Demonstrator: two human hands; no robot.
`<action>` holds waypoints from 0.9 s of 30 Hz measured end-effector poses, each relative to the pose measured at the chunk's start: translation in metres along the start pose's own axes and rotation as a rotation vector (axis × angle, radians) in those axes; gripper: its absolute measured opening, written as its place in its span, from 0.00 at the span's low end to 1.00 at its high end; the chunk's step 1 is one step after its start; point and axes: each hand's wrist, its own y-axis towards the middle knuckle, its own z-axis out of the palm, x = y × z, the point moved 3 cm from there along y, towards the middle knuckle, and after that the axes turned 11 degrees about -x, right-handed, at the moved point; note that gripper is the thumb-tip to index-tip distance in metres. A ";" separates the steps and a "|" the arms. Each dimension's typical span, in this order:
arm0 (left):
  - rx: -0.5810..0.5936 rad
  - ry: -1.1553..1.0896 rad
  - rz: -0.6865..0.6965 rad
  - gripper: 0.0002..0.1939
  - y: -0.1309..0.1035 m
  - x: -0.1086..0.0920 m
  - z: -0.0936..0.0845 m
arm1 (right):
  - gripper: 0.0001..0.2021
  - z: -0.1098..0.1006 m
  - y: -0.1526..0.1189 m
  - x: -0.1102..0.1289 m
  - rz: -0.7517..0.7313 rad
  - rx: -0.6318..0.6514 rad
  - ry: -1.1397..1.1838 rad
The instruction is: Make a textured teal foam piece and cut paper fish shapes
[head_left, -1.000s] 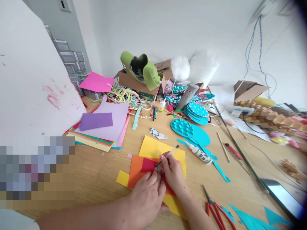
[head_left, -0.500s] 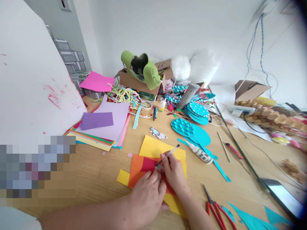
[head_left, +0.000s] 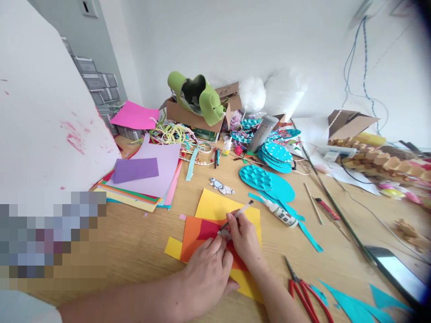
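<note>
My right hand [head_left: 243,233] is closed around a pen [head_left: 245,208], its tip down at a small grey-and-white paper cutout [head_left: 225,233]. My left hand [head_left: 210,264] presses on the papers beside that cutout, fingers bent and close together, their tips at its edge. Beneath both hands lie a dark red piece [head_left: 208,229], an orange sheet [head_left: 190,233] and a yellow sheet [head_left: 212,203]. Another cutout with a drawn figure [head_left: 221,185] rests just behind the yellow sheet.
Red-handled scissors [head_left: 305,291] and blue scraps [head_left: 350,300] lie at front right. A glue bottle [head_left: 281,212] is right of the hands. Coloured paper [head_left: 164,166] is stacked on the left. A metal flask [head_left: 263,133] stands farther back, near a cardboard box [head_left: 182,114].
The view has shifted very slightly. Both hands stay at nearly the same spot, the pen still at the small cutout.
</note>
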 end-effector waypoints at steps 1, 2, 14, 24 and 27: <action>-0.002 -0.005 -0.002 0.28 0.000 0.000 0.000 | 0.15 0.000 0.000 0.000 -0.001 0.002 0.000; -0.005 -0.009 -0.004 0.28 0.000 0.000 0.001 | 0.15 0.000 0.000 0.000 -0.002 0.004 0.000; -0.022 -0.002 -0.013 0.27 0.000 -0.001 0.006 | 0.14 -0.001 0.001 -0.002 -0.007 0.012 0.002; -0.018 -0.008 -0.018 0.27 0.000 -0.001 0.008 | 0.14 -0.003 0.002 -0.002 -0.022 -0.015 -0.004; -0.023 -0.007 -0.022 0.27 0.000 -0.001 0.008 | 0.15 -0.004 0.002 -0.004 -0.026 -0.023 -0.012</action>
